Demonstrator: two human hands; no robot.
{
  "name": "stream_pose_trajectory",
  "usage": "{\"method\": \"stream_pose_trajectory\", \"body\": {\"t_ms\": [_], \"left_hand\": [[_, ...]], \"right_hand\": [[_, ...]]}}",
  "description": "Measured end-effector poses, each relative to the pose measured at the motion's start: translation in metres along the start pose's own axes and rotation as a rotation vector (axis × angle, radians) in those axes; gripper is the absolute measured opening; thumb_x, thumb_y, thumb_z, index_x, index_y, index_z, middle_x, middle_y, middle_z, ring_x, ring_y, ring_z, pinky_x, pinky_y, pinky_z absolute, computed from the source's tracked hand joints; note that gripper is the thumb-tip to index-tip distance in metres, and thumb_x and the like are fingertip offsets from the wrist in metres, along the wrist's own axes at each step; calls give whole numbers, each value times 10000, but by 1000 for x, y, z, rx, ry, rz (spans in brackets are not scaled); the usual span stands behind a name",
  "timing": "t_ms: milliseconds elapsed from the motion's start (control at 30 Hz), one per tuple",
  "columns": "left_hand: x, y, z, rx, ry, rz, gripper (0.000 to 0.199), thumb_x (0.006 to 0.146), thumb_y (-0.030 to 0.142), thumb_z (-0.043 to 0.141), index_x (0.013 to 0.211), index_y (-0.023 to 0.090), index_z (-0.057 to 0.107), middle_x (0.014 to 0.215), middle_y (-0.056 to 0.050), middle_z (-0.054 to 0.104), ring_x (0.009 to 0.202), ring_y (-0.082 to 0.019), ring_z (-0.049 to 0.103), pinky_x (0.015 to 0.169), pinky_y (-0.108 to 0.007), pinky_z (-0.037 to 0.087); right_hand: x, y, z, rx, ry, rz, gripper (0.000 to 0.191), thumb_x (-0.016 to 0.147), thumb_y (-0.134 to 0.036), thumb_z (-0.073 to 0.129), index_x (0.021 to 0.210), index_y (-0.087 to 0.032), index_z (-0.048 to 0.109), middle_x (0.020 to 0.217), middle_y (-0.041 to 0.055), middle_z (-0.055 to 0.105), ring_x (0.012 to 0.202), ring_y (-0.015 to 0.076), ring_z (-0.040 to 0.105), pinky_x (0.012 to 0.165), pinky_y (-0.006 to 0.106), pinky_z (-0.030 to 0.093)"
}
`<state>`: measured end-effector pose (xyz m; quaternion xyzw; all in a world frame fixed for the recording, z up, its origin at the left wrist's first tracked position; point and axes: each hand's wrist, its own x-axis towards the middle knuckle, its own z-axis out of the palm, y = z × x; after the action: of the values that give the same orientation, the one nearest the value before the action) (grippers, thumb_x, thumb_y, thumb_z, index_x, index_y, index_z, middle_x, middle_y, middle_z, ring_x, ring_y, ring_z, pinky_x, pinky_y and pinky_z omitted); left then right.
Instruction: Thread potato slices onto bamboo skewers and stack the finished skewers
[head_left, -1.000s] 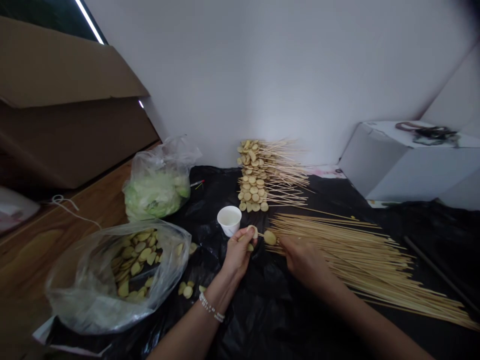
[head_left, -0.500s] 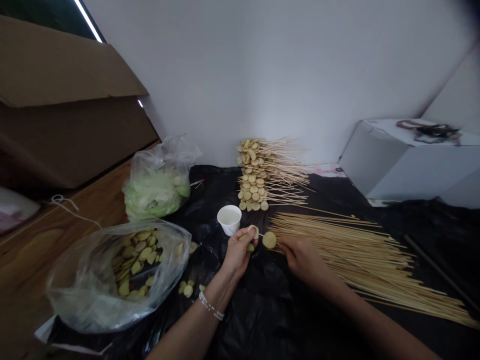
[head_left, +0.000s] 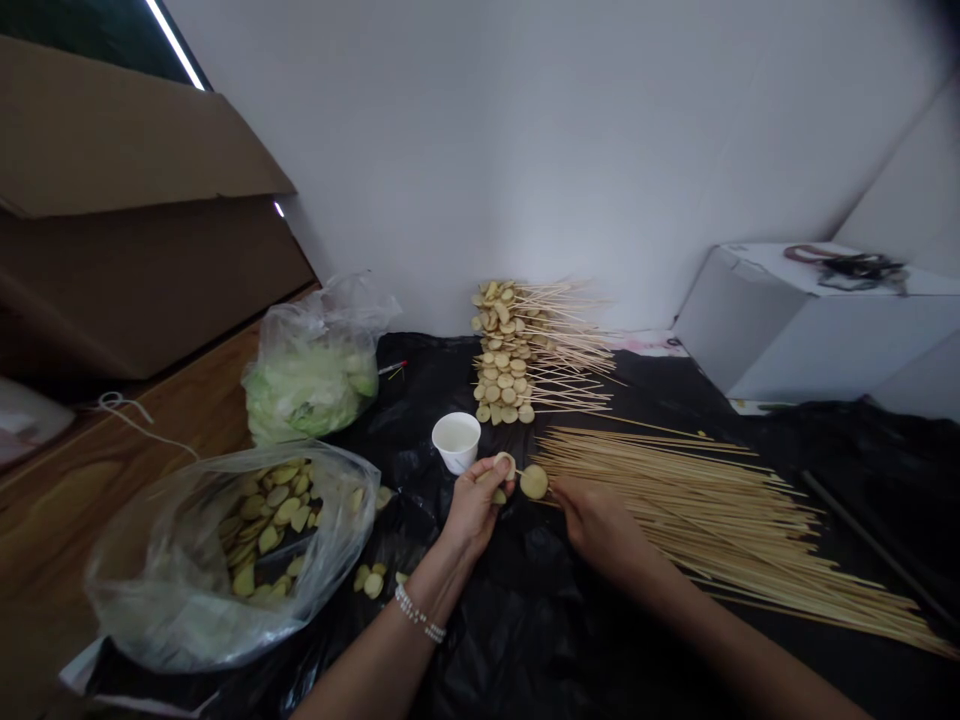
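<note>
Holding slice [head_left: 505, 463] w/ L hand [head_left: 474, 505]

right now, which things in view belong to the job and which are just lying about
Part of the job, it seems:
held skewer
pale slice on it
bag of slices
bare sticks
loaded skewers

Apparently just lying about:
bag of greens
cardboard box
white box

White cup: role unclear
</note>
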<state>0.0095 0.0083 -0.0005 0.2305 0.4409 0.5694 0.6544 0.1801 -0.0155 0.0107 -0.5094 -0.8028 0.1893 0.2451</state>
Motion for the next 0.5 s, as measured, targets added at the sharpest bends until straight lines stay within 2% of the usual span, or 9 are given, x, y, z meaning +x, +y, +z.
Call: {"method": "stream_pose_trajectory", "body": {"t_ms": [300,400,500], "left_hand": [[0,0,2,24,1,32,331,540,340,838,721,113,680,598,2,582,530,-46,494,519,-156,387],[-1,-3,5,12,2,11,331,542,351,837,712,117,676,604,11,561,528,-35,473,500,-147,368],[-4,-7,9,39,-51,-25,342,540,357,838,714,108,680,591,16,533,508,-26,436,459,-144,322]], "right_hand": [[3,5,0,62,20,-29,272,893,-155,370,686,-189,543,662,37,603,601,145,508,590,263,319],[7,12,2,77,77,-34,270,907,-191,382,682,-192,533,648,30,593,596,147,509,591,262,331],[9,13,5,92,126,-63,268,922,-208,378,700,-193,525,663,28,594,608,149,517,598,264,343]]}}
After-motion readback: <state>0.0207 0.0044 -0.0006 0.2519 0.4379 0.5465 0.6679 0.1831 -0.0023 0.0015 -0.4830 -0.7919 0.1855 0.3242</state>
